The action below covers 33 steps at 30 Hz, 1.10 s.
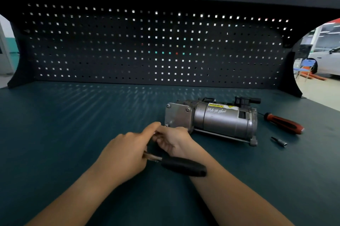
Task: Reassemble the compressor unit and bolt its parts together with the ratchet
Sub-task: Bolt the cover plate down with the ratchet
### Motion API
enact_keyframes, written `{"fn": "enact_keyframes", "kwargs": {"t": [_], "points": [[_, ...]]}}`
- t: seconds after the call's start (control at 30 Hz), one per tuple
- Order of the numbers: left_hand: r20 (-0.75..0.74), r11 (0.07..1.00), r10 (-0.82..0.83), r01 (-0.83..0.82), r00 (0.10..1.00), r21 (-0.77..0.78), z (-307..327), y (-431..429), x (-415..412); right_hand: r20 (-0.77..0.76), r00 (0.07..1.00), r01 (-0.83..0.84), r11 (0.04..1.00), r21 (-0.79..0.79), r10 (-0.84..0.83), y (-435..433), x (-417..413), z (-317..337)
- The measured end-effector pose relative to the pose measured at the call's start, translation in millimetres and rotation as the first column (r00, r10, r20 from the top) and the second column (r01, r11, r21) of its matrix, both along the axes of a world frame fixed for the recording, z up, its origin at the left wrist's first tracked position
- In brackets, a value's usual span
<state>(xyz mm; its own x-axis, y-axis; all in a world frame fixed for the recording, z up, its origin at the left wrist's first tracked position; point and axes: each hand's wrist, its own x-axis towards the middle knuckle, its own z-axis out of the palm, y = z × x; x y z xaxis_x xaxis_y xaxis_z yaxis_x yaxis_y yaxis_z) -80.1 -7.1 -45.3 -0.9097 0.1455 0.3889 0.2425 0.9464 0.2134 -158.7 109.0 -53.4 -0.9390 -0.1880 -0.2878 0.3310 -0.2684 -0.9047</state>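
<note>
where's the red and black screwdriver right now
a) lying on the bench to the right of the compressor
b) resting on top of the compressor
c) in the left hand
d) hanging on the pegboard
a: the screwdriver lies flat on the bench mat to the right of the compressor with no hand on it. The left hand grips the ratchet instead.
</note>
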Motion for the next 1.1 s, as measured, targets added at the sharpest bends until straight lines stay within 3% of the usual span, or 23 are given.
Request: {"fn": "enact_keyframes", "kwargs": {"t": [0.07, 0.1, 0.13, 0.17, 0.23, 0.3, 0.33, 0.37, 0.43, 0.5, 0.53, 0.57, 0.6, 0.63, 0.67, 0.7, 0.77, 0.87, 0.93, 1.0, 1.07, 1.1], "points": [[0.061, 0.951, -0.023, 0.003, 0.998, 0.310, -0.3, 4.1, -1.5, 0.013, 1.000, 0.000, 0.999, -0.047, 0.000, -2.2, -2.3, -1.2], [0.123, 0.854, -0.043, -0.027, 0.991, 0.520, 0.7, 7.8, -0.4, 0.017, 1.000, 0.007, 0.998, -0.069, -0.006, -3.1, -3.3, -2.0], [0.200, 0.690, -0.067, -0.099, 0.978, 0.717, 1.3, 9.9, -1.8, 0.016, 1.000, 0.019, 0.997, -0.070, -0.018, -3.4, -3.8, -1.7], [0.278, 0.462, -0.096, -0.204, 0.956, 0.863, 2.2, 11.6, -4.0, 0.013, 1.000, 0.028, 0.998, -0.057, -0.028, -3.3, -5.1, -2.1], [0.388, 0.023, -0.202, -0.392, 0.899, 0.920, 6.2, 11.8, -6.8, 0.014, 1.000, 0.019, 0.999, -0.050, -0.018, -3.5, -4.8, -1.2], [0.392, -0.228, -0.323, -0.473, 0.861, 0.851, 9.6, 7.6, -7.5, 0.033, 0.999, 0.011, 0.998, -0.062, -0.009, -3.5, -4.8, -0.5], [0.386, -0.274, -0.349, -0.487, 0.854, 0.829, 11.5, 5.4, -7.8, 0.043, 0.999, 0.011, 0.998, -0.070, -0.008, -3.2, -4.6, -0.2], [0.393, -0.259, -0.352, -0.492, 0.850, 0.831, 12.6, 4.2, -7.8, 0.050, 0.999, 0.006, 0.997, -0.077, -0.003, -3.2, -5.1, -0.6], [0.433, -0.068, -0.298, -0.471, 0.851, 0.880, 12.9, 5.1, -6.0, 0.057, 0.998, -0.017, 0.996, -0.087, 0.022, -2.3, -4.7, -0.6], [0.431, 0.243, -0.165, -0.387, 0.887, 0.889, 11.5, 6.8, -3.7, 0.069, 0.997, -0.038, 0.997, -0.071, 0.043, -0.6, -3.9, 0.2], [0.382, 0.443, -0.085, -0.309, 0.920, 0.842, 9.2, 7.4, -2.2, 0.073, 0.996, -0.045, 0.997, -0.061, 0.050, 0.5, -3.3, 0.7], [0.298, 0.672, -0.010, -0.215, 0.954, 0.709, 6.3, 7.6, -1.0, 0.071, 0.996, -0.050, 0.997, -0.055, 0.054, 1.1, -3.4, 0.6], [0.206, 0.866, 0.034, -0.132, 0.978, 0.482, 3.7, 8.0, -0.1, 0.066, 0.996, -0.055, 0.997, -0.051, 0.058, 1.4, -3.0, 0.9], [0.140, 0.971, 0.059, -0.090, 0.988, 0.222, 2.2, 10.1, 1.0, 0.062, 0.996, -0.058, 0.997, -0.046, 0.061, 1.4, -3.6, 0.2], [0.084, 0.997, 0.076, -0.078, 0.994, 0.021, 1.4, 12.1, 2.5, 0.062, 0.996, -0.062, 0.997, -0.039, 0.064, 1.6, -3.3, 0.1], [0.036, 0.994, 0.077, -0.074, 0.996, -0.076, 0.9, 13.8, 3.0, 0.065, 0.996, -0.061, 0.998, -0.034, 0.063, 1.6, -3.7, -0.1], [-0.015, 0.994, 0.073, -0.074, 0.997, -0.086, 0.6, 12.5, 2.9, 0.057, 0.996, -0.065, 0.997, -0.029, 0.067, 1.7, -3.5, 0.3], [-0.032, 0.994, 0.058, -0.055, 0.998, 0.090, -2.2, 8.1, 0.2, 0.024, 0.998, -0.061, 0.998, -0.005, 0.061, 0.8, -3.0, -0.9], [0.001, 0.948, 0.002, -0.002, 1.000, 0.317, -2.9, 11.1, -0.1, 0.002, 0.999, -0.046, 0.999, -0.024, 0.046, -0.9, -4.1, -3.2], [0.081, 0.787, -0.042, -0.017, 0.996, 0.617, -2.0, 15.5, -1.3, 0.005, 1.000, -0.018, 0.997, -0.069, 0.018, -1.8, -5.6, -3.6], [0.260, 0.431, -0.089, -0.198, 0.962, 0.880, 3.0, 20.2, -1.2, 0.028, 1.000, -0.007, 0.999, -0.048, 0.009, -1.4, -6.9, -2.7], [0.340, 0.236, -0.141, -0.301, 0.930, 0.924, 7.0, 21.4, -0.7, 0.027, 1.000, -0.011, 0.999, -0.033, 0.012, -1.5, -6.7, -2.5]]}}
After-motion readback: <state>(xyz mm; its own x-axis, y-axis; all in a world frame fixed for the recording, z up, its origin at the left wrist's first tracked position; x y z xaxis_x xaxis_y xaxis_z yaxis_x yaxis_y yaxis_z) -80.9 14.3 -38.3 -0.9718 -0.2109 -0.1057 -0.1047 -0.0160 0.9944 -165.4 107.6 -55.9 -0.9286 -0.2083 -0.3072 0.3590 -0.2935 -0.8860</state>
